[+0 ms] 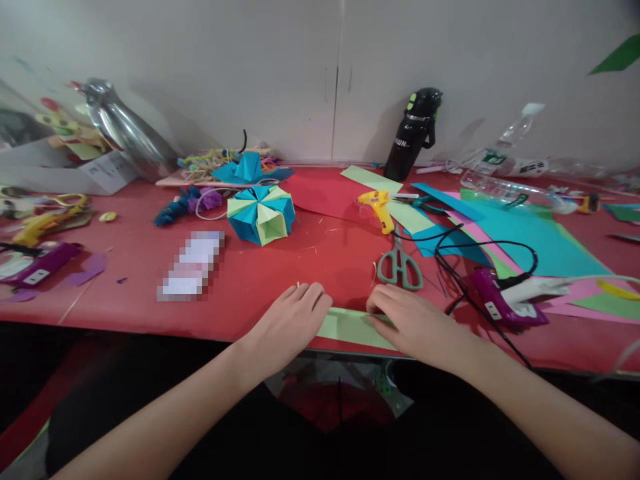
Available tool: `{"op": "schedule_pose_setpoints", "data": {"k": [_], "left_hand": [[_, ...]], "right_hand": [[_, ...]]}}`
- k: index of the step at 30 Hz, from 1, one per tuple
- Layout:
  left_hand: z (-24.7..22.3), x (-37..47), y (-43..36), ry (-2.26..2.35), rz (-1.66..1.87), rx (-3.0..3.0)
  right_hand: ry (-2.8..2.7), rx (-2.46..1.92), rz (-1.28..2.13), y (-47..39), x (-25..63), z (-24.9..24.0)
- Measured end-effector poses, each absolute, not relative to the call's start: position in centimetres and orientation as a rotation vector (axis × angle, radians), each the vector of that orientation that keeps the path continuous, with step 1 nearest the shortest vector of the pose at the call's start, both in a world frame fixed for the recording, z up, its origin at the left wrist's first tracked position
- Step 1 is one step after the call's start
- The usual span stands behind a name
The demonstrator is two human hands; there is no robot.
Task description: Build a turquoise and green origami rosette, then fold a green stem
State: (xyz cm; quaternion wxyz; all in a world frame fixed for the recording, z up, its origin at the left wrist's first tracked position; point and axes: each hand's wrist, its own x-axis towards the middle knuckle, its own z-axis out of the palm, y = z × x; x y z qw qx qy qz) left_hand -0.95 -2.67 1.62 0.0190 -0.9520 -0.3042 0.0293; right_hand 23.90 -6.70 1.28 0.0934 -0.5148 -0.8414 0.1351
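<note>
A pale green paper strip (347, 327) lies along the front edge of the red table, and a crease line runs near its upper side. On the strip's left end my left hand (295, 327) is closed, fingers bent down over the paper. My right hand (415, 323) pinches the other end, thumb and fingers at its upper edge. Both palms hide the ends of the strip. Just beyond my right hand lie grey-handled scissors (400, 267). Farther off to the left stands a folded blue and green paper ornament (261, 215).
A yellow glue gun (376, 208) lies behind the scissors. Its black cable loops toward a purple power strip (500, 297). Blue, pink and green sheets (540, 237) cover the right side. A phone (193, 265) lies left, a black bottle (413, 133) stands by the wall.
</note>
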Motion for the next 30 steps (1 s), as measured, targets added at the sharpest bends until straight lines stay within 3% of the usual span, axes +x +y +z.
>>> {"op": "schedule_pose_setpoints", "data": {"k": [8,18,22,26,30], "left_hand": [[1.5,-1.3,-2.5,-0.927,-0.005,-3.062],[1.9,-0.9,-2.3,-0.858,0.024,-3.025],[1.7,-0.7,-2.4,-0.807,-0.013,-2.974],[1.7,-0.6,-2.7,-0.818,-0.014,-3.032],[2.4,-0.7,-2.8,-0.934,0.018,-3.199]], "right_hand": [[-2.687,-1.354,0.108,-6.7,23.6,0.7],[-2.254,-1.477,0.912,-6.5,23.7,2.2],[-2.215,-1.499,1.068,-6.2,23.5,2.5],[-2.305,-1.568,0.963,-6.2,23.2,2.4],[-2.521,-1.563,0.557,-6.7,22.8,2.0]]}}
